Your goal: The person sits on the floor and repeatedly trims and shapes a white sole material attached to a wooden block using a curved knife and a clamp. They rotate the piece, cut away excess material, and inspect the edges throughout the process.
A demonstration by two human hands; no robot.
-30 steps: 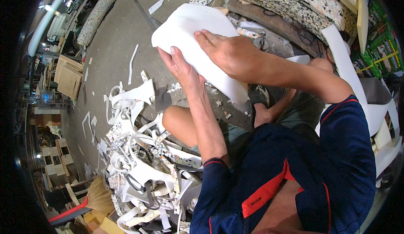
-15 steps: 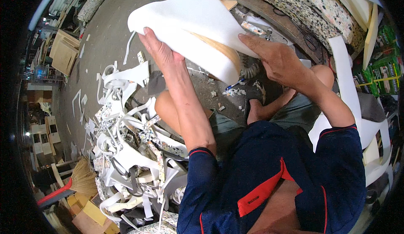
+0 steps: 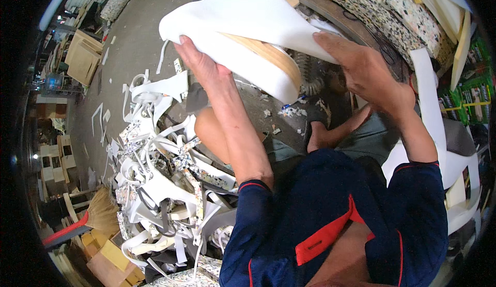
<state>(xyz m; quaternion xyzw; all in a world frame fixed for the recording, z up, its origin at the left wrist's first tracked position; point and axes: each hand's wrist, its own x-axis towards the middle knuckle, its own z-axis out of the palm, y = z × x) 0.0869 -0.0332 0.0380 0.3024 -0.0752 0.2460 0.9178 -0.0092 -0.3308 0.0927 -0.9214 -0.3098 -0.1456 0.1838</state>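
A white foam sheet (image 3: 243,16) is folded over a curved wooden board, and the board's tan edge (image 3: 263,52) shows in the gap between the foam layers. My left hand (image 3: 202,65) grips the near left side, its thumb lying on top and its other fingers hidden underneath. Far to the right, my right hand (image 3: 361,65) pinches the sheet's tapering corner and holds it stretched away from the board. The piece hangs above the floor in front of my legs.
Left of my legs lies a heap of white and speckled foam offcuts (image 3: 160,168). A straw broom (image 3: 102,209) is at the lower left. Speckled foam slabs (image 3: 361,8) lie at the back right, near green packages (image 3: 473,90). A ribbed hose (image 3: 310,78) rests below the held piece.
My right hand has moved right with the foam corner, drawing it farther from the board. The gap is wider and more of the wooden edge shows. My left hand keeps its grip.
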